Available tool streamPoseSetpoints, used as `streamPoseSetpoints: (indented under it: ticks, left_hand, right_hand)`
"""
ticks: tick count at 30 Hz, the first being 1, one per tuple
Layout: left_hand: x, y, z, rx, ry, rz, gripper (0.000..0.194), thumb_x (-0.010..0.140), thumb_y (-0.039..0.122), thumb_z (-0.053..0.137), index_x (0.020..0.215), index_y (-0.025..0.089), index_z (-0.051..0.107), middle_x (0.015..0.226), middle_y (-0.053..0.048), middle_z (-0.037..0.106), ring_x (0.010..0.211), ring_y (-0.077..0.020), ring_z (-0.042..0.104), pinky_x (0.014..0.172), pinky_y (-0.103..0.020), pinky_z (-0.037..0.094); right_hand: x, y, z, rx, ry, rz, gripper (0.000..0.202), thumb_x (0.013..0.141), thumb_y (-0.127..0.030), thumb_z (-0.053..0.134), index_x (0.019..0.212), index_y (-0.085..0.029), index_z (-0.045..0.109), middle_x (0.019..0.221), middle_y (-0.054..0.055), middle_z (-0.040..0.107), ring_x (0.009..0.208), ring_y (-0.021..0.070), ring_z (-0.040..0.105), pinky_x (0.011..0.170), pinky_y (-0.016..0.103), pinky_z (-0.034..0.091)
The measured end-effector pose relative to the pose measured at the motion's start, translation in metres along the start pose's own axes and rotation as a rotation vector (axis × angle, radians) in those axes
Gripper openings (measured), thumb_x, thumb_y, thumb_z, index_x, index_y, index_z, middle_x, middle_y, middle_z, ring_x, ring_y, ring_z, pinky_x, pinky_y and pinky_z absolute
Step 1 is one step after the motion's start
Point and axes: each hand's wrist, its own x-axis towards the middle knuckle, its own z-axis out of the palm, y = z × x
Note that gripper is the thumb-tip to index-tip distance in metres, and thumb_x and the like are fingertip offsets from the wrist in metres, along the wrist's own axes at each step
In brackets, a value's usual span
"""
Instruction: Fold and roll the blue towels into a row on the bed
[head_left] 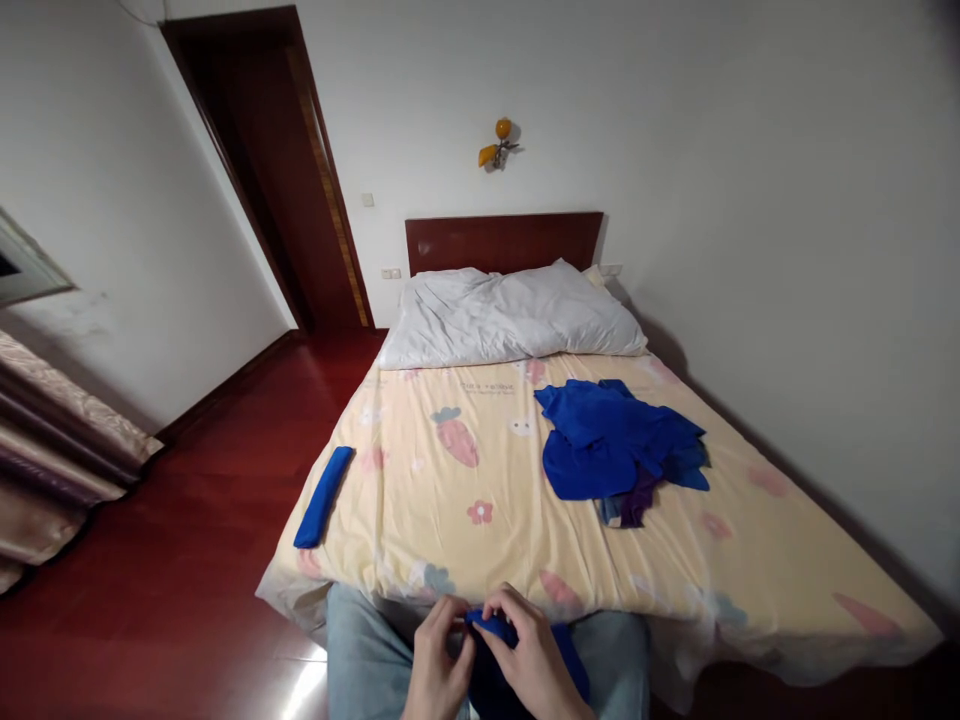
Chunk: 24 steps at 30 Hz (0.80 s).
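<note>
Both hands are close together over my lap, just before the near edge of the bed. A piece of blue cloth (491, 627) is pinched between them, and part of it hangs down onto my legs. My left hand (442, 655) grips its left end with thumb and fingers. My right hand (525, 650) closes on the cloth from the right and covers part of it. On the left of the bed lies a blue cloth roll (325, 497), long and narrow. A loose pile of blue cloths (615, 435) is heaped on the right side, with a purple piece sticking out beneath.
The bed (420, 490) has a yellow patterned sheet and a dark red headboard (510, 240). A white quilt (510, 315) lies at its far end. Left are a red-brown floor (202, 500), a dark door (270, 170) and a curtain (60, 460). A wall (810, 250) rises along the right.
</note>
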Motion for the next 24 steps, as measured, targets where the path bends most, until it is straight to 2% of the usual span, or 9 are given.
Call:
streamPoseSetpoints:
  ticks: [4,6,9,11,13,17,20,24]
  left_hand:
    - [0.010,0.011,0.003,-0.050,-0.170,-0.028,0.011,0.089,0.025,0.056,0.099,0.025,0.062,0.095,-0.007,0.068,0.091,-0.0218,0.067,0.082,-0.033,0.055]
    - [0.016,0.013,0.003,0.014,-0.247,-0.001,0.015,0.086,0.017,0.056,0.100,0.022,0.059,0.096,-0.006,0.066,0.091,-0.0198,0.064,0.084,-0.031,0.052]
    - [0.030,0.008,0.002,0.176,-0.253,0.056,0.023,0.072,0.003,0.051,0.086,0.021,0.054,0.090,-0.004,0.060,0.083,-0.0165,0.060,0.077,-0.027,0.048]
    - [0.041,-0.002,-0.003,0.258,-0.185,0.080,0.026,0.067,0.000,0.046,0.080,0.021,0.052,0.090,-0.004,0.058,0.081,-0.0156,0.059,0.074,-0.025,0.047]
    - [0.053,-0.012,-0.012,0.315,-0.075,0.108,0.028,0.068,-0.001,0.041,0.080,0.021,0.052,0.089,-0.003,0.057,0.079,-0.0151,0.060,0.073,-0.025,0.047]
    - [0.066,-0.027,-0.043,0.417,0.127,0.195,0.030,0.077,-0.001,0.038,0.084,0.022,0.057,0.085,-0.002,0.059,0.075,-0.0140,0.063,0.070,-0.024,0.050]
    - [0.060,-0.031,-0.075,0.527,0.289,0.266,0.027,0.084,0.003,0.043,0.085,0.023,0.062,0.087,-0.002,0.063,0.078,-0.0141,0.066,0.072,-0.023,0.052]
    - [0.039,-0.037,-0.121,0.705,0.519,0.362,0.024,0.090,0.008,0.053,0.096,0.023,0.070,0.096,-0.003,0.069,0.084,-0.0146,0.070,0.076,-0.022,0.054]
  right_hand:
    - [0.001,0.012,-0.012,-0.080,0.001,-0.021,0.012,0.092,-0.026,0.060,0.080,-0.025,0.056,0.077,0.000,0.064,0.072,0.0184,0.066,0.067,0.027,0.053]
    - [0.000,0.017,-0.018,-0.130,-0.015,-0.023,0.013,0.091,-0.021,0.058,0.079,-0.024,0.055,0.076,-0.001,0.063,0.071,0.0170,0.065,0.068,0.025,0.051]
    - [0.001,0.025,-0.026,-0.226,-0.049,-0.030,0.017,0.081,-0.007,0.056,0.079,-0.023,0.056,0.080,0.000,0.066,0.076,0.0176,0.067,0.074,0.026,0.052]
    - [0.002,0.032,-0.033,-0.295,-0.021,-0.038,0.025,0.074,-0.001,0.050,0.080,-0.024,0.057,0.081,0.000,0.069,0.078,0.0187,0.069,0.077,0.028,0.052]
    - [0.005,0.039,-0.040,-0.348,0.037,-0.034,0.029,0.071,0.000,0.045,0.080,-0.024,0.058,0.080,0.000,0.070,0.078,0.0196,0.070,0.078,0.029,0.053]
    - [0.010,0.050,-0.053,-0.383,0.139,0.028,0.033,0.068,-0.002,0.041,0.083,-0.025,0.060,0.088,0.001,0.073,0.086,0.0202,0.074,0.082,0.029,0.055]
    - [0.011,0.057,-0.064,-0.416,0.205,0.088,0.033,0.067,-0.005,0.040,0.084,-0.025,0.060,0.092,0.002,0.075,0.091,0.0207,0.074,0.085,0.030,0.055]
    - [0.007,0.068,-0.084,-0.507,0.286,0.170,0.033,0.063,-0.008,0.041,0.083,-0.025,0.063,0.093,0.003,0.077,0.088,0.0220,0.075,0.080,0.030,0.054]
